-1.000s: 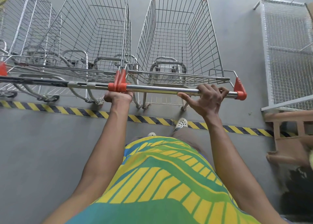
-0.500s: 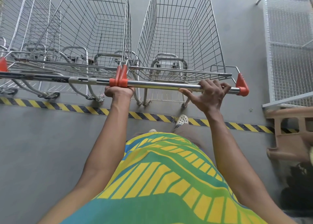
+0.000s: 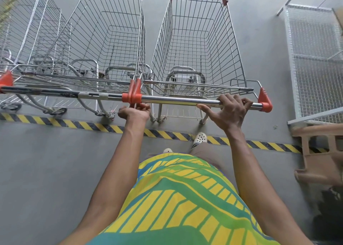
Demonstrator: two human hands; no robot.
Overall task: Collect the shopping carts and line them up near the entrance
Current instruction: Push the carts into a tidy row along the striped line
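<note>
The right hand [image 3: 230,111] hooks its fingers over the chrome handle bar [image 3: 178,101] of the right-hand wire shopping cart with orange corner caps [image 3: 196,40], thumb stretched along the bar — a grip suited to steering and nudging it square. The left hand [image 3: 134,113] is curled just under the orange end caps [image 3: 134,96] where two handles meet; what it clasps I cannot tell, possibly the frame below. This cart stands beside a second wire cart [image 3: 104,40], handles level, rear wheels just beyond the yellow-and-black striped floor tape [image 3: 92,127] — likely the row's marker.
</note>
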